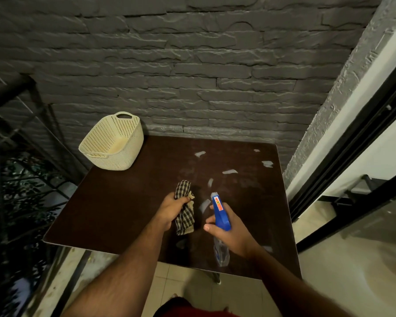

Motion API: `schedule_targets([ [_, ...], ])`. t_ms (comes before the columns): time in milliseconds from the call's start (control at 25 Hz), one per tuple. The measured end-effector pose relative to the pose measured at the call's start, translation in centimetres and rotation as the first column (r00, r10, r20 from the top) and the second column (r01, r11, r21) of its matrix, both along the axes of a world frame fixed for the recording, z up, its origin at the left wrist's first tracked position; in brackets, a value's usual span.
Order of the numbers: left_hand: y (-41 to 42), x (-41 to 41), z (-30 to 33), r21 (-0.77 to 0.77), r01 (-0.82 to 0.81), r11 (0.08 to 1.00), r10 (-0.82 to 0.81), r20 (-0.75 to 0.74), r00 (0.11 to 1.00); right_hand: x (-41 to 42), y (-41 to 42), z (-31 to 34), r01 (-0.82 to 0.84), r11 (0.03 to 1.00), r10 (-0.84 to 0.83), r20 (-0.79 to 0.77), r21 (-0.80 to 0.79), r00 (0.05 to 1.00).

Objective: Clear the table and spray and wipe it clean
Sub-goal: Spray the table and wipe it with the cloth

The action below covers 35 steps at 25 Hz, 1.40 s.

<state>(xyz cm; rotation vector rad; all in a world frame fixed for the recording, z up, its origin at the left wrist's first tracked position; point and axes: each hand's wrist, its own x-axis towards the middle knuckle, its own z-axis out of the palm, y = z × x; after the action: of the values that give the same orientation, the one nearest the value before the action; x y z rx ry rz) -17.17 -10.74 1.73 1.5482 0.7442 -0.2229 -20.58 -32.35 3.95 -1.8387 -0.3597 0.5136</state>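
Dark brown square tabletop [114, 207] misted far-right of centre, cream perforated plastic basket [112, 143] far-left; right hand [232, 234] grips clear blue-headed spray bottle [220, 213], nozzle pointing far, left hand [169, 209] bunching checked cloth [185, 208] beside it, nearer the mist.

Dark stone-brick wall [192, 65] behind; foliage [16, 191] at left; pale floor tiles [169, 284] below.

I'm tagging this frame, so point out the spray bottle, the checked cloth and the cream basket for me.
spray bottle [220, 213], head view, on its blue trigger head.
checked cloth [185, 217], head view, on the hanging part below the left hand.
cream basket [114, 156], head view, on its perforated front wall.
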Motion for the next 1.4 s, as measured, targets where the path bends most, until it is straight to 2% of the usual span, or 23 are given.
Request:
schedule_targets([
  [160,2.0,0.6,0.4,0.024,-0.017,1.000,0.017,0.013,1.000,0.4,1.5,-0.2,0.129,0.991,-0.127,-0.042,0.044,0.991],
  [440,5.4,4.3,1.1,0.095,-0.004,0.995,-0.001,0.051,0.999,4.6,6.0,-0.4,0.245,0.969,-0.240,-0.110,0.038,0.965],
  [880,13.8,19.1,1.6,0.294,0.188,0.937,-0.226,0.101,0.969,20.2,15.5,3.1,0.528,0.848,-0.508,-0.225,0.039,0.832],
  [1080,15.9,23.6,-0.4,0.425,0.200,0.883,-0.245,0.054,0.968,23.4,16.8,1.5,0.546,0.837,-0.498,-0.367,0.034,0.786],
  [1240,16.6,26.5,-3.6,0.500,0.202,0.842,-0.231,-0.004,0.973,25.6,17.6,-1.3,0.538,0.840,-0.522,-0.368,-0.069,0.769],
  [1400,16.9,29.6,-6.3,0.629,0.152,0.762,-0.201,0.007,0.980,28.6,17.8,-4.3,0.488,0.871,-0.467,-0.420,-0.063,0.779],
])
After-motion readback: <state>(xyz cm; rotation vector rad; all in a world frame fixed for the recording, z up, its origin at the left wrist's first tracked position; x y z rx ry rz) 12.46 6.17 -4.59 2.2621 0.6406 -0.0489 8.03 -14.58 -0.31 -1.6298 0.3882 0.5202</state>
